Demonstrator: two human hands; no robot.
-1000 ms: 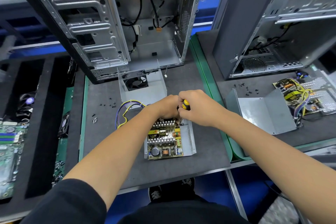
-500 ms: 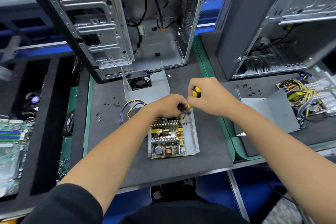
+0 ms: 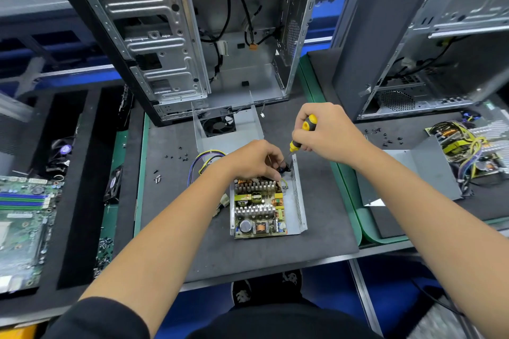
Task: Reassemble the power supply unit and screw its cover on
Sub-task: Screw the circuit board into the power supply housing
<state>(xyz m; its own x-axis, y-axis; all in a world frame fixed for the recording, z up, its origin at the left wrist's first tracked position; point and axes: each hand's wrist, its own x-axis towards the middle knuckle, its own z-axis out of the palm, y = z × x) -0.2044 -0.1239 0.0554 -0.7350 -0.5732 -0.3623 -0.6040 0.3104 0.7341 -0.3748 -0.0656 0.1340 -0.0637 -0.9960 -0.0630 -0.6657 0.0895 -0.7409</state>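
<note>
The open power supply unit [image 3: 298,201] lies on the dark mat, its circuit board [image 3: 259,209] with heatsinks and coils exposed. My left hand [image 3: 254,159] is curled over the board's far end, fingertips pinching a small black part by the metal wall. My right hand [image 3: 325,132] grips a yellow-and-black screwdriver [image 3: 301,132], its tip angled down to that same corner. The grey cover with a fan [image 3: 228,129] stands just behind the unit. Coloured wires [image 3: 201,162] loop out to the left.
An open computer case [image 3: 192,36] stands behind the mat, and a second case [image 3: 413,36] at the right. Loose screws [image 3: 176,157] lie on the mat's left. A motherboard [image 3: 24,215] sits far left. Another opened power supply [image 3: 468,151] and cover [image 3: 413,173] lie at right.
My right hand has lifted and moved to the right, so the screwdriver handle now shows above my fist. My left hand has stayed on the board's far end.
</note>
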